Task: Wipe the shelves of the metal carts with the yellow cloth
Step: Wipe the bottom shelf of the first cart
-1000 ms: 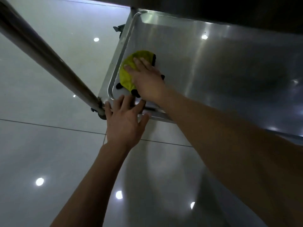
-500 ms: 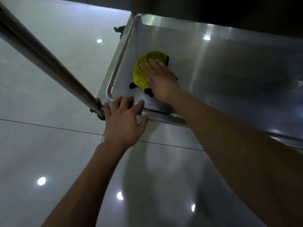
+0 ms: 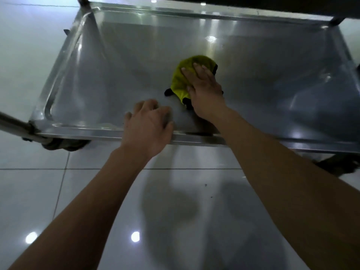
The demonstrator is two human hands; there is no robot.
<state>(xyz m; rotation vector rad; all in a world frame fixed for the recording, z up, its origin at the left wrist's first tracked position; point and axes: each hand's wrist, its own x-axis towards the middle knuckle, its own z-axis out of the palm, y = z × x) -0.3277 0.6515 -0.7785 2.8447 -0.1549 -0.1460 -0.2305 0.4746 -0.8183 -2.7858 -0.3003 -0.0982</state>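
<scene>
The yellow cloth point(image 3: 181, 78) lies bunched near the middle of the metal cart's bottom shelf point(image 3: 109, 75), its black trim poking out at the edges. My right hand point(image 3: 204, 90) presses flat on it, fingers straight and spread, a grip that pins rather than curls. My left hand point(image 3: 148, 123) rests on the shelf's near rim, fingers loosely bent over the edge, holding nothing. Below the near-left corner sits a caster point(image 3: 62, 145). Glossy floor tiles point(image 3: 58, 191) mirror ceiling lights under my forearms.
</scene>
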